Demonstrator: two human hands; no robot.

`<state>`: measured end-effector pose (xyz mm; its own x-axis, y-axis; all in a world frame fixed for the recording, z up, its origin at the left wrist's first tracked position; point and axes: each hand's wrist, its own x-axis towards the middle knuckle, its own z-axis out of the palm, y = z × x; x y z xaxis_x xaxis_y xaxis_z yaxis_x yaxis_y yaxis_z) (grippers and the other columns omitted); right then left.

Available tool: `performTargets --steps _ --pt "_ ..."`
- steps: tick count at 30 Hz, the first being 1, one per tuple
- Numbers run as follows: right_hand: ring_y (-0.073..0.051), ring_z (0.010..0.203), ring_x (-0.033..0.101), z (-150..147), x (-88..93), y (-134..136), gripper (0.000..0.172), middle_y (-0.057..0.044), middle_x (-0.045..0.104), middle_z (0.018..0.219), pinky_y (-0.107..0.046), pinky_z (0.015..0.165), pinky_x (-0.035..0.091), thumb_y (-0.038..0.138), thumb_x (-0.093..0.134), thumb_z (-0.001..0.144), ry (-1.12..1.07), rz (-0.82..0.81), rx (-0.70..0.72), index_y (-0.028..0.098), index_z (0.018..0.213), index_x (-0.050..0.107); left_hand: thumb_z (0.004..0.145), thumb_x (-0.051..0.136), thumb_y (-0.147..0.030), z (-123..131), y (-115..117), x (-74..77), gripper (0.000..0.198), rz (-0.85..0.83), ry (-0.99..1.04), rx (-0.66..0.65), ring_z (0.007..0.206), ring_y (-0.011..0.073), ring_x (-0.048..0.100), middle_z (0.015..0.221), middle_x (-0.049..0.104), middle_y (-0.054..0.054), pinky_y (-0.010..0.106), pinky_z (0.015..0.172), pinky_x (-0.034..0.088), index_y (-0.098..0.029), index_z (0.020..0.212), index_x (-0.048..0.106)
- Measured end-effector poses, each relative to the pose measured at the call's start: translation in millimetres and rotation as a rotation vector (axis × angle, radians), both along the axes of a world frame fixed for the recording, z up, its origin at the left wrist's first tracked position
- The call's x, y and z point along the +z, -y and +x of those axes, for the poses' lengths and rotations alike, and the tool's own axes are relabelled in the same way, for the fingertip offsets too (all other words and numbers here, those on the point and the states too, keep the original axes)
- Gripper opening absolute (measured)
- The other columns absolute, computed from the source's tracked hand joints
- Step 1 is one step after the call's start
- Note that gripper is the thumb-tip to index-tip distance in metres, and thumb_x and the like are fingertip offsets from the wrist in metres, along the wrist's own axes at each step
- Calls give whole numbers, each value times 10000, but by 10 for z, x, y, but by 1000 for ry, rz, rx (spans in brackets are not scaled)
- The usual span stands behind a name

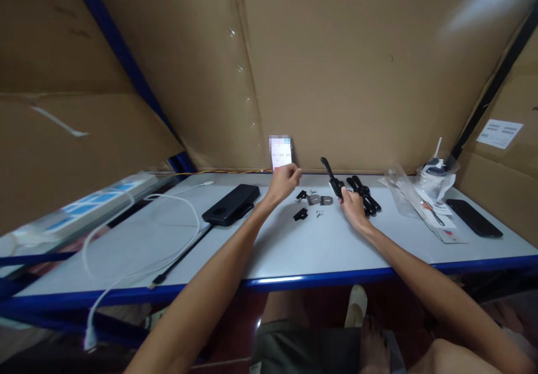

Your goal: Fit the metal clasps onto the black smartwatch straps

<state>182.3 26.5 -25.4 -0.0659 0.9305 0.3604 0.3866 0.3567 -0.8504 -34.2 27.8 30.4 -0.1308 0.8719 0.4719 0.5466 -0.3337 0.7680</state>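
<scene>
My right hand [353, 207] grips a black spokeshave [336, 185], one handle of it pointing up and away. Just right of that hand, more black spokeshaves [370, 199] lie together on the table. My left hand [284, 181] is raised in front of an upright phone [281, 148], its fingers curled together; whatever they may hold is hidden. Between my hands lie two flat grey blades [326, 201], black cap pieces [301, 215] and small silver screws [319, 213].
A black power bank [232, 203] and white cables [185, 201] lie at the left, near a power strip [98, 203]. Plastic-wrapped packets [437, 217], a wrapped cup [432, 180] and a dark phone [474, 217] occupy the right. Cardboard [328, 71] walls the back; a blue edge [311, 281] runs along the front.
</scene>
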Motion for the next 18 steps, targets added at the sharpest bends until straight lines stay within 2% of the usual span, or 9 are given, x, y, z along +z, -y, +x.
performTargets --steps 1,3,5,7,14,18 --pt "-158 489 494 4 -8 -10 552 -2 498 468 -273 544 346 539 288 937 -24 -22 -6 210 550 504 808 519 -268 -47 8 10 199 -24 -92 -32 460 92 462 499 526 -23 201 473 328 -176 632 536" --pt "-153 470 480 6 -22 -21 555 4 488 460 -271 529 344 560 295 928 -56 -46 -5 208 556 509 739 542 -200 -58 51 20 91 -116 -272 -192 513 105 498 546 574 -14 208 512 336 -165 689 610" --pt "-151 475 478 5 -31 -21 558 4 489 466 -269 529 345 571 302 924 -60 -40 4 208 553 508 701 557 -169 8 116 27 151 -218 -438 -381 543 115 519 605 618 -5 216 533 334 -167 786 682" --pt "-153 496 487 3 -33 -17 557 1 498 482 -268 538 347 569 308 924 -46 -16 15 208 550 506 692 562 -157 89 175 29 240 -266 -541 -488 572 123 532 662 647 3 220 554 336 -184 869 722" --pt "-158 510 494 3 -34 -19 567 -3 501 490 -269 542 347 564 293 935 -12 -7 16 206 552 512 671 571 -115 134 189 -54 324 -320 -666 -539 644 138 552 747 678 12 221 611 348 -218 926 742" --pt "-163 514 509 2 -34 -28 579 -7 516 493 -271 548 357 583 292 932 -8 -11 12 209 548 511 678 642 -175 152 178 -87 233 -351 -632 -555 610 134 532 678 641 -11 220 583 327 -224 888 731"
